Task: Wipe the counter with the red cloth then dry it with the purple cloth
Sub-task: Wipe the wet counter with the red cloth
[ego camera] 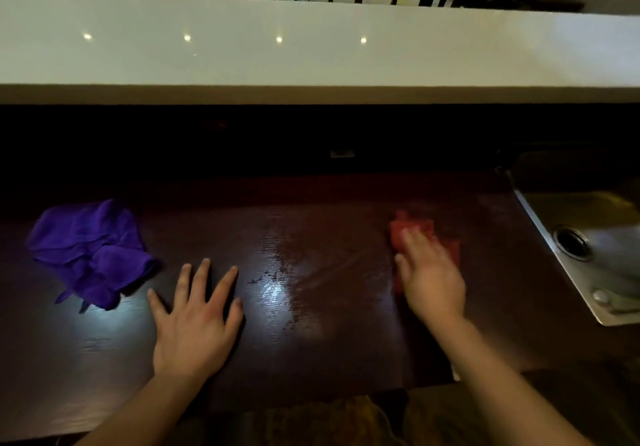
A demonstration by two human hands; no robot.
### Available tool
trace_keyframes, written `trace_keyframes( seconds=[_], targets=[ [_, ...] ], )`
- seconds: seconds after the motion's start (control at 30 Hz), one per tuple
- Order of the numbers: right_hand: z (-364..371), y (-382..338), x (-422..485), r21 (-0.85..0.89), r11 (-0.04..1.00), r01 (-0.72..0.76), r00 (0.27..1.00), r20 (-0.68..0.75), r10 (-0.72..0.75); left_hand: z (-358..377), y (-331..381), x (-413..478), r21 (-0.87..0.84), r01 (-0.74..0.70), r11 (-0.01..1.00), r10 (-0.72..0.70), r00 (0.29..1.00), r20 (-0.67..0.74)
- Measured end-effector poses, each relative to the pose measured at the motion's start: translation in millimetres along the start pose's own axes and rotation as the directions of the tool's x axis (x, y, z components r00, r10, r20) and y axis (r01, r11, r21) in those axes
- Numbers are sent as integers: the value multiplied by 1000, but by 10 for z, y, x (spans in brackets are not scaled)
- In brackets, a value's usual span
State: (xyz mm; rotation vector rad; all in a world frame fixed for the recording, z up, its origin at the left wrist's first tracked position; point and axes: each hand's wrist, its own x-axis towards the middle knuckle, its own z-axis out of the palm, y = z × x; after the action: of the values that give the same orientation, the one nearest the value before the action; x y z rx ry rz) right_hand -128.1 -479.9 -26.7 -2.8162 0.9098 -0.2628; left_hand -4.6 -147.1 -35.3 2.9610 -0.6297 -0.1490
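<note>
At three o'clock the steel sink (554, 237) is set into the dark wooden worktop (311, 341), its basin showing a round drain (572, 241) and, near its front corner, some small pale pieces too blurred for me to name. My right hand (431, 281) lies flat on the red cloth (412, 229), fingers (412, 241) together and pointing to twelve o'clock, the cloth poking out past my fingertips at twelve and along the three o'clock side of my hand, with a wet sheen (277, 289) on the wood at nine o'clock from it. My left hand (194, 331) rests palm down on the bare worktop with its fingers (201, 279) spread apart and holding nothing, and the purple cloth (90, 251) lies crumpled just beside them at ten o'clock, not touching.
</note>
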Motion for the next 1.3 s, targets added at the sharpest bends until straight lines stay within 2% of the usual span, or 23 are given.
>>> trace_keyframes(
  seconds=[0.07, 0.1, 0.17, 0.27, 0.37, 0.43, 0.5, 0.57, 0.63, 0.67, 0.7, 0.73, 0.83, 0.93, 1.03, 1.1, 1.2, 1.23, 1.27, 1.3],
  targets=[
    [26, -66, -577, -9, 973, 229, 973, 39, -228, -24, 21, -4, 16, 0, 1000, -1, 1000, 8],
    [-7, 2, -802, 5, 955, 296, 951, 87, -295, -29, 31, -4, 26, -2, 1000, 2, 1000, 10],
    [-87, 345, -898, 21, 952, 304, 948, 97, -305, -39, 47, -4, 56, -14, 998, 13, 1000, 13],
    [-182, 908, -557, -45, 999, 12, 1000, 24, -11, -60, 54, 40, 110, -41, 993, 37, 999, 40],
    [-258, 1109, 18, -10, 955, -295, 955, -13, 295, -53, 94, 61, 82, -30, 996, 25, 998, 50],
    [-237, 932, 256, 22, 926, -377, 926, -3, 377, -22, 129, 49, 6, 16, 1000, -16, 999, 40],
    [-141, 604, 281, 13, 955, -297, 955, 22, 296, 22, 144, 35, -39, 44, 998, -43, 999, 19],
    [-20, 267, 42, -9, 1000, -7, 999, 44, 7, 57, 132, 31, -59, 43, 997, -44, 999, -18],
    [12, 172, -246, -1, 964, 265, 960, 97, -264, 86, 102, 31, -71, 32, 997, -35, 998, -42],
    [-13, 246, -291, 9, 944, 330, 937, 114, -329, 99, 92, 33, -72, 31, 997, -34, 998, -47],
    [-41, 367, -249, 4, 944, 329, 940, 98, -327, 107, 89, 36, -70, 34, 997, -38, 998, -49],
    [-58, 495, -144, -5, 967, 255, 965, 68, -255, 113, 92, 43, -61, 39, 997, -42, 998, -49],
    [-69, 695, 401, -32, 999, -42, 998, 44, 43, 136, 111, 40, -32, 44, 999, -45, 998, -40],
    [11, 386, 932, -20, 992, -125, 990, 63, 126, 137, 104, 53, -24, 53, 998, -54, 997, -46],
    [129, -158, 1129, -6, 999, -36, 995, 91, 37, 122, 115, 53, -33, 54, 998, -56, 997, -44],
    [222, -531, 911, 10, 989, 146, 982, 123, -146, 94, 125, 39, -47, 55, 997, -57, 997, -47],
    [222, -704, 264, 64, 878, 474, 861, 172, -478, 75, 120, 40, -63, 55, 996, -59, 997, -50],
    [187, -599, 158, 69, 848, 526, 831, 168, -530, 79, 115, 36, -64, 53, 997, -57, 997, -48],
    [157, -442, 147, 60, 846, 530, 835, 137, -533, 81, 114, 35, -68, 53, 996, -56, 997, -49],
    [145, -271, 217, 45, 883, 468, 878, 94, -470, 84, 117, 37, -71, 52, 996, -55, 997, -54]
  ],
)
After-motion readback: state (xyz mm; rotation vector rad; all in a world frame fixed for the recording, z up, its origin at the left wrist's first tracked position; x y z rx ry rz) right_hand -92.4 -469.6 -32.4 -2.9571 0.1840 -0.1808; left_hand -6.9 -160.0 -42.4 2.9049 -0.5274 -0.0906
